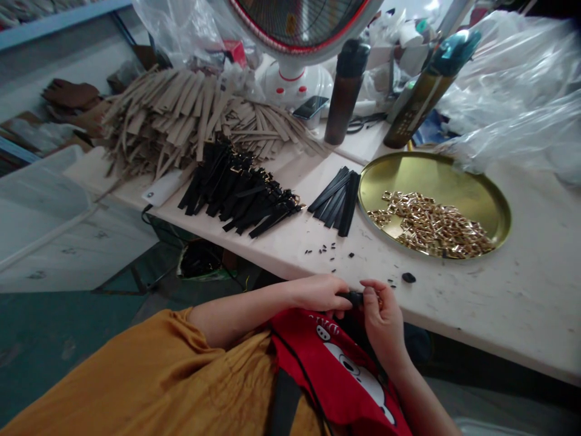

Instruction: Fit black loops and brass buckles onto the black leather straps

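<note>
Between my two hands, just off the table's front edge, is a short black strap (353, 298), mostly covered by my fingers. My left hand (324, 294) pinches one end of it. The other end is in the closed fingers of my right hand (382, 312); a buckle there, if any, is too small to make out. A few loose black straps (336, 197) lie on the table beyond my hands. To their left is a pile of black straps with gold buckles (240, 194). Many small gold buckles (436, 224) fill part of a round gold tray (492, 200) on the right.
A large heap of beige strips (177, 115) covers the table's back left. Behind stand a fan (290, 82), a brown bottle (345, 91) and a tilted bottle (422, 91). A phone (311, 108), scissors (365, 123) and plastic bags (521, 91) are there too. Black bits (408, 277) dot the front.
</note>
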A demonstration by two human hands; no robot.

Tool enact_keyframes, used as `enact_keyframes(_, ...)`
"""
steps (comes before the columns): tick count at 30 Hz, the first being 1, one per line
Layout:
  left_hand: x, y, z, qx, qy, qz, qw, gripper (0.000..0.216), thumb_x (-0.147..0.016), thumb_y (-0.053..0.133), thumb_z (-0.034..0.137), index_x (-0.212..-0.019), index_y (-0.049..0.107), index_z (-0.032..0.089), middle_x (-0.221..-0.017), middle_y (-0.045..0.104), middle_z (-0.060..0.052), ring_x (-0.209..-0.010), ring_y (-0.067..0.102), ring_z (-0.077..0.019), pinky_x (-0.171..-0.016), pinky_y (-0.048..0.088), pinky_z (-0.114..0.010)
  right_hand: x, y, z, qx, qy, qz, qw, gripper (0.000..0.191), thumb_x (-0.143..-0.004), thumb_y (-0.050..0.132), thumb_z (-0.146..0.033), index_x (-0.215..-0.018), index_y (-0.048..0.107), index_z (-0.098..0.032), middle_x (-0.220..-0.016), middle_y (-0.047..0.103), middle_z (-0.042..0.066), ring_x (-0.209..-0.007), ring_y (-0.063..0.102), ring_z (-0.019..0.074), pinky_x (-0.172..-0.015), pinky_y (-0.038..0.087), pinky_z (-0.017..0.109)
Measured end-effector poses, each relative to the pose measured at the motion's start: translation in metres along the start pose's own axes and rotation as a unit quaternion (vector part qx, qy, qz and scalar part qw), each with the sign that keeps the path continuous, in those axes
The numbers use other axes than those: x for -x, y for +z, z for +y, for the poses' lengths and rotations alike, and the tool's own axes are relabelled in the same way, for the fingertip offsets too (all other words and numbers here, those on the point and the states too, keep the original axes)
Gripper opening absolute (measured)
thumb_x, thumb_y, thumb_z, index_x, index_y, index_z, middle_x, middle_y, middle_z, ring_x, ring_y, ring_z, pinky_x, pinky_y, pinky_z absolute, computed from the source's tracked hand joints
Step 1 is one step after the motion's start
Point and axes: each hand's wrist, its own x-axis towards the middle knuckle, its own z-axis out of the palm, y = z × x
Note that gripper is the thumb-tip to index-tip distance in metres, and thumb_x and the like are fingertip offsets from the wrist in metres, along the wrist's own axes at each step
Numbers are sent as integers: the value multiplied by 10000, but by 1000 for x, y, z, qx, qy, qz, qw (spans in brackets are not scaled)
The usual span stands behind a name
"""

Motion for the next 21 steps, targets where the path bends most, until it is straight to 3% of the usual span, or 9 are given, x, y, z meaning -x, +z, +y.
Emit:
enact_keyframes(5, 1, -1, 2, -154, 15, 57, 986, 225, -793, 453, 309, -743, 588, 136, -648, 587, -15, -546, 489, -104, -489, 309, -199, 1, 1, 1, -13, 8, 3, 1000, 287, -833, 430, -433, -943, 522, -185, -552, 444, -40, -465, 420, 119, -427, 334, 226)
enact_keyframes(11, -3, 7, -7, -209, 10, 99, 973, 330, -798, 447, 429, -808, 610, 143, -702, 615, -38, -570, 492, -127, -482, 285, -212, 1, 1, 9, -15, 5, -19, 1000, 277, -820, 453, -429, -933, 530, -189, -595, 484, -25, -481, 439, 120, -443, 361, 235)
enact_keyframes(17, 4, -1, -4, -167, 41, 38, 984, 267, -838, 416, 332, -851, 605, 143, -745, 616, -27, -612, 517, -109, -523, 329, -192, 0, -4, 8, -39, 6, -82, 996, 273, -841, 429, -416, -992, 492, -197, -616, 489, -24, -510, 472, 124, -466, 399, 235)
enact_keyframes(21, 9, -3, 2, -121, 30, -1, 992, 280, -859, 381, 297, -784, 596, 134, -631, 581, -4, -558, 513, -93, -521, 352, -185, 0, -10, 7, 16, -53, -131, 990, 240, -858, 405, -369, -1006, 491, -200, -628, 503, -16, -505, 470, 122, -455, 389, 231)
